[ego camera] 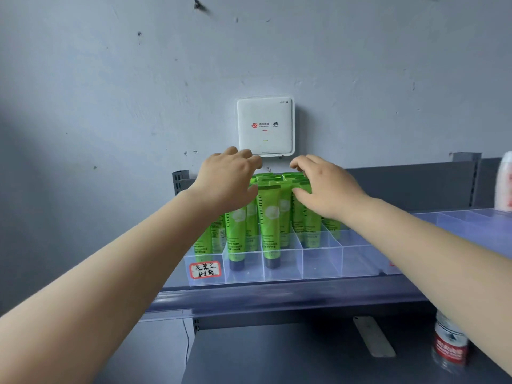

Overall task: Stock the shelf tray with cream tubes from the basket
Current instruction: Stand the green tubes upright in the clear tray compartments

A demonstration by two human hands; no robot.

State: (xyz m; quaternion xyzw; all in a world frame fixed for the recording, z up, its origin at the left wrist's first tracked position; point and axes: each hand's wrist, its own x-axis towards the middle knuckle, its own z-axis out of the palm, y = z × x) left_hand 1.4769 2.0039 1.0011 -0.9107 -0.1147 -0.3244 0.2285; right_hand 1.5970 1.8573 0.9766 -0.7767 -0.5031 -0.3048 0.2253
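Note:
A clear plastic shelf tray (321, 261) with dividers stands on the grey shelf. Several green cream tubes (270, 225) stand upright in its rear and left compartments, caps down. My left hand (227, 178) hovers over the tubes' tops at the left, fingers spread and slightly bent. My right hand (324, 184) reaches over the tubes at the right, its fingertips touching their upper ends. Neither hand holds a tube. No basket is in view.
A red-bordered handwritten label (205, 270) is stuck on the tray's front left. A white wall box (265, 126) hangs behind. A water bottle (450, 342) and a phone (374, 339) lie on the lower shelf. A white and red bottle (504, 181) stands at the far right.

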